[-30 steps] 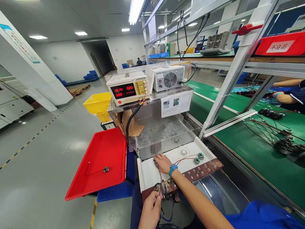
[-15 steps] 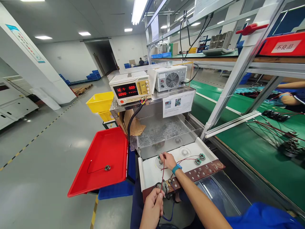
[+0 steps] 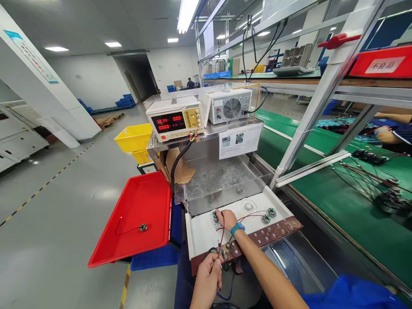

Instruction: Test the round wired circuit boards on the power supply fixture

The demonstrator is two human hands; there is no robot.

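A long green work surface stretches along the right, well apart from the hands. On the left, a shallow red plastic tray bears one small round metal part with a green face, its lead trailing across the bare plastic. In front of the person, a low-walled white tray has a brown strip with rows of metal studs along its near edge. Behind it, a cream box-shaped power supply with a gold panel shows red digits, 12.14 and 0.00 in the upper row; the zero suggests that no part is drawing current.

The left hand is pinched, thumb and forefinger together on a thin red wire near the brown strip. The right hand has its fingertips drawn close at another green-faced round part, which sits in the left half of the white tray; whether they grip it, I cannot tell.

The work looks partway through: this part seems in hand and unfinished, its wire not visibly fixed to a stud. Two wired green-faced discs lie near the white tray's right end, side by side and untouched; whether they, or the one in the red tray, are done cannot be told
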